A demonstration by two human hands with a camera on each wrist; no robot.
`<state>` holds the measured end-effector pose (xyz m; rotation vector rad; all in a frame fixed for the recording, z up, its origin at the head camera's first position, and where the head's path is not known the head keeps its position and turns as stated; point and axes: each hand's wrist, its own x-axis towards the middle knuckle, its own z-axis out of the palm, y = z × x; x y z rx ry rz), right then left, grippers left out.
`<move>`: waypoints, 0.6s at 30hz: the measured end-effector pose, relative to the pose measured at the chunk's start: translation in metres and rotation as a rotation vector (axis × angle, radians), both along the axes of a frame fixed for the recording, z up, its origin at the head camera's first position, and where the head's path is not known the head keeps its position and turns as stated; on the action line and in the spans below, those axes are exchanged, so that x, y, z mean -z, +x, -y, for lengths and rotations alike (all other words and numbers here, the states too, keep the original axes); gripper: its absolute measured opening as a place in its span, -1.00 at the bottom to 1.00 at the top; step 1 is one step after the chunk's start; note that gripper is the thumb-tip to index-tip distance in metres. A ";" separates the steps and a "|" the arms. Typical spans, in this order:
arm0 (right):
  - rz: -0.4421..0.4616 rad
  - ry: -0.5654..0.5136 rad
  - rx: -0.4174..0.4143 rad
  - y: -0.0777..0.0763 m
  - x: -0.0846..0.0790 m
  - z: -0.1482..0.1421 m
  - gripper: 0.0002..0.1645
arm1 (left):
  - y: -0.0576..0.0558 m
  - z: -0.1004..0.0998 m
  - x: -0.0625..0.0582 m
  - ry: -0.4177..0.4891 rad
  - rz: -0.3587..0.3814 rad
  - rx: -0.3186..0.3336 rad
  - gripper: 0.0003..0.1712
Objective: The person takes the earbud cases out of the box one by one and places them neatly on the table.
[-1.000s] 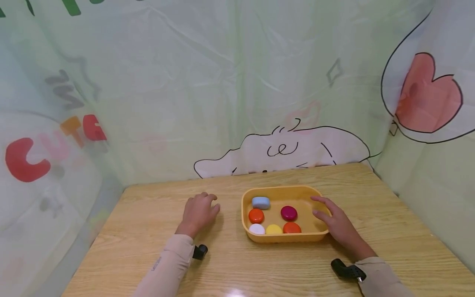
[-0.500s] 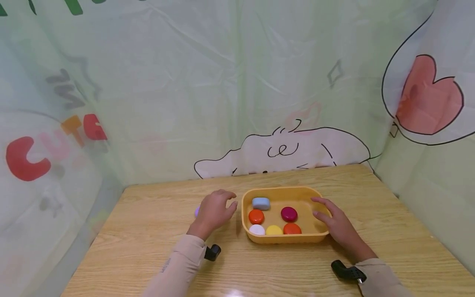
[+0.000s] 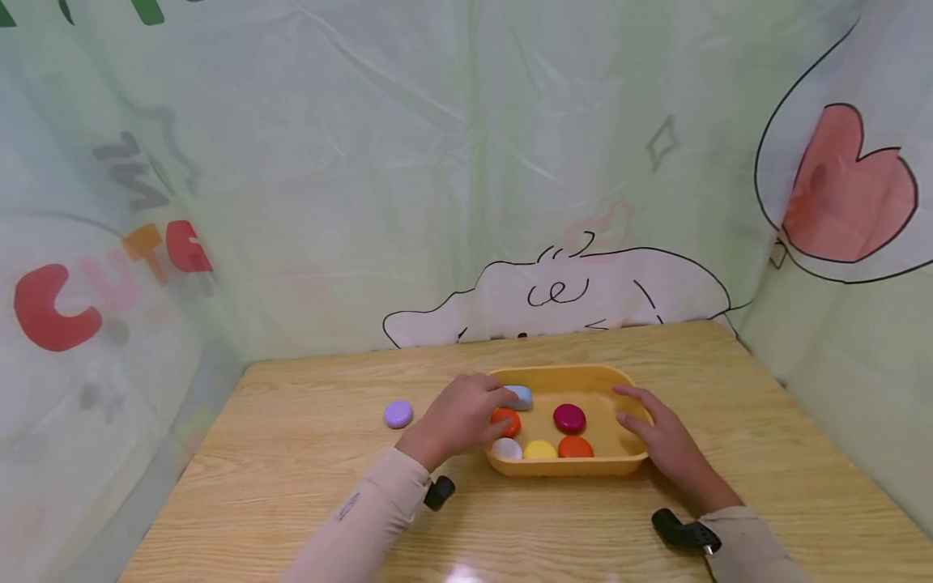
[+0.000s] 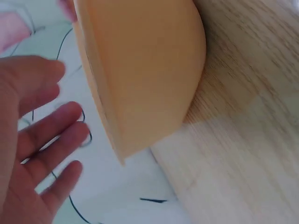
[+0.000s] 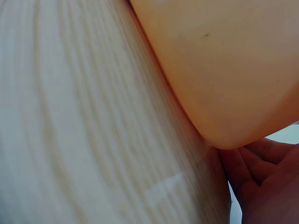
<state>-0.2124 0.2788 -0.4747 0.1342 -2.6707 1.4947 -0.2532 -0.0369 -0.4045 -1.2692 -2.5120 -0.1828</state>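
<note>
A yellow tray (image 3: 561, 467) stands on the table in the head view. My left hand (image 3: 461, 414) reaches over its left end, fingers spread loosely above a light blue rounded block (image 3: 521, 397) and an orange-red disc (image 3: 508, 423). Nothing sits between those fingers in the left wrist view, where the hand (image 4: 35, 140) hovers beside the tray's rim. At the tray's right end, my right hand (image 3: 668, 445) grips the rim, thumb and a finger inside. Other fingers (image 5: 264, 163) press the outer wall from below in the right wrist view. On the table behind the left hand lies a lilac disc (image 3: 398, 414).
Also inside the tray are a magenta disc (image 3: 569, 419), a second orange-red disc (image 3: 576, 447), a yellow disc (image 3: 540, 450) and a white disc (image 3: 507, 449). A printed curtain (image 3: 350, 202) hangs along the back edge of the wooden table (image 3: 306, 453).
My left hand has moved right, from the table to over the tray's left end. The lilac disc, hidden by it before, has come into view. My right hand has stayed put.
</note>
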 end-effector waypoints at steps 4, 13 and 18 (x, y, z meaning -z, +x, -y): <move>0.010 0.005 0.004 0.000 0.000 0.000 -0.40 | 0.003 -0.012 -0.001 -0.151 0.020 0.019 -0.75; 0.011 -0.002 0.003 0.002 0.001 0.000 -0.41 | 0.005 -0.027 -0.005 -0.394 0.137 -0.034 -0.72; 0.004 0.001 0.005 0.002 -0.001 0.000 -0.40 | 0.003 -0.033 -0.008 -0.456 0.170 -0.070 -0.58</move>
